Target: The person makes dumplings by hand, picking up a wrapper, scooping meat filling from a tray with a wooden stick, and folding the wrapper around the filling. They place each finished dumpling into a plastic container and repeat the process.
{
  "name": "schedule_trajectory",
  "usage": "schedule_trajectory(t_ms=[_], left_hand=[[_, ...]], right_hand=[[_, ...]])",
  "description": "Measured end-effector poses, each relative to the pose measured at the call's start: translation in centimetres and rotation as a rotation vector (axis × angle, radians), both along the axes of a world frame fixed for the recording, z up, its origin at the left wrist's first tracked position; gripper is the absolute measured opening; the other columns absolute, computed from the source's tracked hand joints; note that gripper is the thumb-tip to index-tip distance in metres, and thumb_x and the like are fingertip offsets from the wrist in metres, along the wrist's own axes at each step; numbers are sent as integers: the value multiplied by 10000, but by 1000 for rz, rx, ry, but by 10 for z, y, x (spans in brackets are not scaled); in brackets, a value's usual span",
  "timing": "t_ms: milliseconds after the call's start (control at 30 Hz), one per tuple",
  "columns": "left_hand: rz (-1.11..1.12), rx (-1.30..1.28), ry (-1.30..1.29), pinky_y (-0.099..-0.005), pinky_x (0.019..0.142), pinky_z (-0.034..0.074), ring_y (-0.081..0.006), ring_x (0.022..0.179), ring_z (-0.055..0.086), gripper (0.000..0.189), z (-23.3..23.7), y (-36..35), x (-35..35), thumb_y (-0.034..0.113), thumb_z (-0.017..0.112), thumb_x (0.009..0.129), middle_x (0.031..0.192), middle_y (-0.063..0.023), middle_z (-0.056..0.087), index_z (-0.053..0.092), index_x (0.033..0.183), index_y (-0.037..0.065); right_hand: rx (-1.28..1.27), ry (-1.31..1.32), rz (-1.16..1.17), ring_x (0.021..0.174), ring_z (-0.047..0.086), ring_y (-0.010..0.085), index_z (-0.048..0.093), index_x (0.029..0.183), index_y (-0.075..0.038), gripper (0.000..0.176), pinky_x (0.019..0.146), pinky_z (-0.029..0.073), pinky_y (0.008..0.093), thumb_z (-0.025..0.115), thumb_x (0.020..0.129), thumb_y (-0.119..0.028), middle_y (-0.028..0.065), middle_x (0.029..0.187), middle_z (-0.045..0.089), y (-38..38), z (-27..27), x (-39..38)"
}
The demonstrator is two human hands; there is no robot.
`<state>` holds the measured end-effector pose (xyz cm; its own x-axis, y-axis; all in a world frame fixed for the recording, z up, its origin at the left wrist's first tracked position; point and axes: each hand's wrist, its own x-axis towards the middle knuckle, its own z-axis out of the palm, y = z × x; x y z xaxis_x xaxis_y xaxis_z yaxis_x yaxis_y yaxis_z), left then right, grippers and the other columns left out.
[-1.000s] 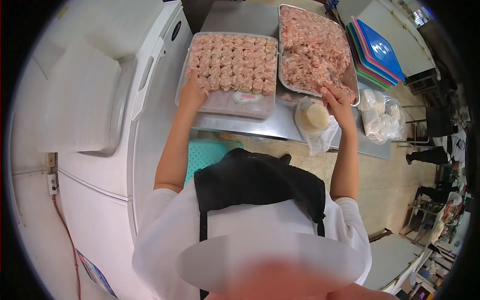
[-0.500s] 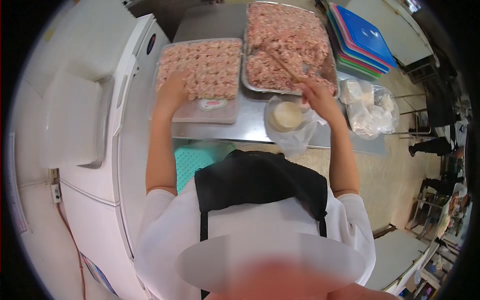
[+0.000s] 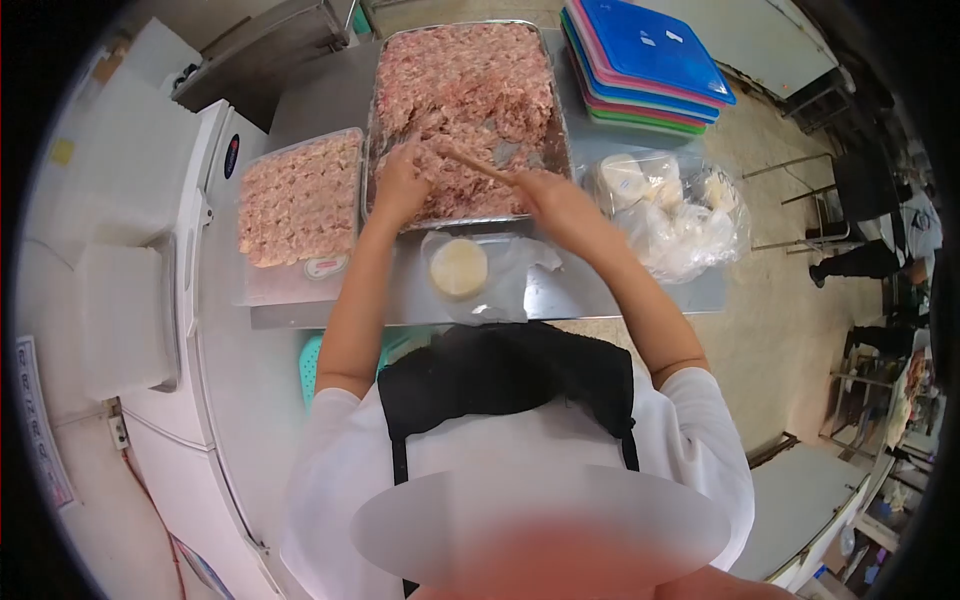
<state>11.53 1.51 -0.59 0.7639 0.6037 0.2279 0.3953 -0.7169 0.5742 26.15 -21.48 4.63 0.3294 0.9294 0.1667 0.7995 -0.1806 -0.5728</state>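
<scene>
My right hand (image 3: pixel 552 205) grips a thin wooden stick (image 3: pixel 478 165) that slants over the meat filling (image 3: pixel 465 75). This pinkish filling fills much of a large metal tray (image 3: pixel 567 165). At the tray's lower left is my left hand (image 3: pixel 404 185), close to the stick's far end; its fingers are too small to make out, and so is anything in them. Left of it lies a tray of portioned meat pieces in rows (image 3: pixel 300 195). A stack of round pale wrappers (image 3: pixel 458 268) sits on clear plastic near the front edge of the table.
A stack of coloured lids (image 3: pixel 655 55) stands at the back right. Below it are plastic bags with white rounds (image 3: pixel 650 200). A white fridge (image 3: pixel 190 300) is at the left, a teal basket (image 3: pixel 311 370) under the metal table (image 3: pixel 330 90). A person (image 3: pixel 860 285) is far right.
My left hand has moved from the portioned tray to the metal tray of filling. The stick in my right hand is now near it. The view has shifted, so the table's things appear further left.
</scene>
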Motion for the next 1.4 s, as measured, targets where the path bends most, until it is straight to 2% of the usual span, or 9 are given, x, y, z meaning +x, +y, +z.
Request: schedule_trajectory(t_ms=[167, 267, 433, 500, 600, 767, 867, 1167, 1400], left_hand=[[219, -235, -25, -415, 912, 438, -363, 1071, 530, 699, 30, -27, 18, 145, 649, 784, 1137, -218, 539, 347, 1412, 99], [192, 152, -174, -390, 817, 472, -319, 947, 579, 550, 16, -27, 0, 147, 650, 792, 1091, -184, 553, 475, 1312, 112], [-199, -390, 161, -382, 875, 435, -309, 1017, 543, 272, 44, -77, -41, 178, 683, 773, 1072, -120, 562, 610, 1012, 70], [-311, -298, 269, -384, 879, 426, -312, 1025, 530, 279, 42, -95, -50, 186, 697, 761, 1032, -123, 558, 609, 1003, 79], [-340, -171, 248, -401, 875, 415, -330, 984, 521, 324, 28, -113, -56, 222, 736, 726, 962, -125, 539, 609, 991, 85], [-312, -138, 244, -376, 833, 427, -320, 942, 526, 272, 3, -105, -60, 228, 712, 766, 910, -126, 528, 617, 944, 46], [-366, -328, 240, -328, 807, 434, -282, 915, 550, 209, -1, -92, -62, 204, 661, 835, 891, -117, 560, 633, 912, 12], [-288, -650, -144, -275, 746, 441, -117, 824, 545, 243, 12, -68, -88, 222, 570, 923, 933, -37, 638, 672, 960, 5], [-45, -1239, -301, -254, 797, 464, -91, 942, 585, 247, -20, -38, -110, 223, 574, 927, 1009, -13, 659, 643, 1075, 37]], right_hand=[[-58, -168, 68, 870, 635, 348, 602, 992, -55, 176, 711, 505, 460, 512, 876, -150, 173, 872, 640, 4, -31, 19], [-152, -379, 75, 812, 660, 317, 637, 913, -56, 154, 645, 526, 436, 525, 831, -123, 157, 810, 648, 9, -26, 58], [-56, -505, 148, 728, 668, 317, 668, 764, -44, 146, 584, 526, 429, 536, 779, -106, 149, 746, 650, 40, -18, 68], [86, -509, 297, 701, 672, 306, 678, 742, -46, 147, 564, 525, 420, 543, 758, -103, 141, 724, 655, 42, -42, 49], [-107, -665, 431, 662, 675, 277, 688, 713, -65, 143, 550, 522, 413, 557, 740, -118, 130, 696, 661, 29, -21, 23], [-110, -617, 358, 653, 677, 283, 689, 698, -63, 148, 521, 520, 399, 580, 749, -150, 134, 694, 666, 57, 33, 46], [37, -572, 392, 661, 675, 277, 685, 688, -79, 151, 534, 523, 386, 573, 759, -150, 130, 702, 666, 76, -39, 42], [-52, -728, 367, 631, 670, 282, 670, 657, -66, 165, 545, 523, 412, 556, 754, -133, 133, 676, 663, 64, 18, 32], [-224, -385, 314, 700, 663, 318, 687, 791, -55, 222, 621, 505, 446, 545, 854, -213, 175, 719, 653, 56, -27, -10]])
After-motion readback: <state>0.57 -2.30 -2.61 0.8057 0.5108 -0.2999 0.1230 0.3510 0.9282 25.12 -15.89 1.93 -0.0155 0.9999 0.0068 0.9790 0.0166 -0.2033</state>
